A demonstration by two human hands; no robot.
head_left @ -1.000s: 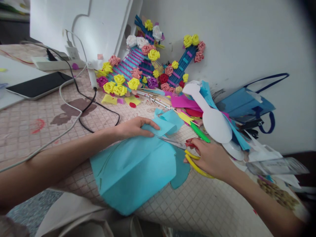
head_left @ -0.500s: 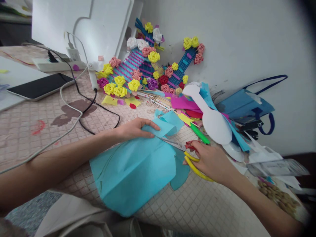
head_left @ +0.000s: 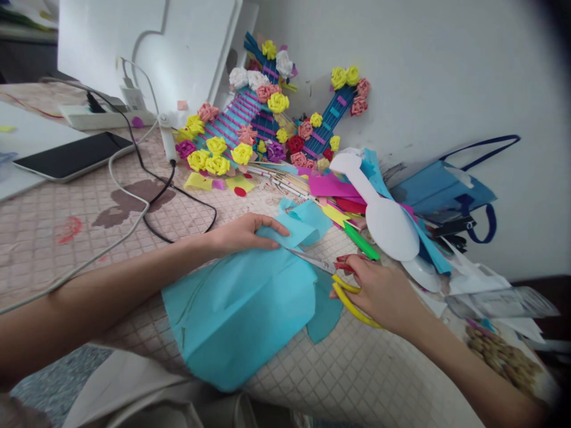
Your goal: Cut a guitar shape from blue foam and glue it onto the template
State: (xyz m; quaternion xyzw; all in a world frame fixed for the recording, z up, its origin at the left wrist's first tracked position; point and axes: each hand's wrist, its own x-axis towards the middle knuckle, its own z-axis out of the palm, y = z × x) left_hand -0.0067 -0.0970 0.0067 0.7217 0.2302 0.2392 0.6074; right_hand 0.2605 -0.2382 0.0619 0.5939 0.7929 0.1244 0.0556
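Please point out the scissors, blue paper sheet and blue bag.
Scissors (head_left: 322, 263): head view, on the metal blades.
Blue paper sheet (head_left: 250, 315): head view, middle of the sheet.
Blue bag (head_left: 433, 189): head view, on its side.

No words, brands or numbers can be read on the crowded surface (head_left: 375, 374). A red scrawl (head_left: 70, 229) at its left side forms no letter that can be made out, and the thin dark lines (head_left: 193, 297) drawn along the left part of the blue paper (head_left: 250, 321) spell nothing legible. At far right, the clear packet (head_left: 499, 302) is too blurred to tell whether it carries print.
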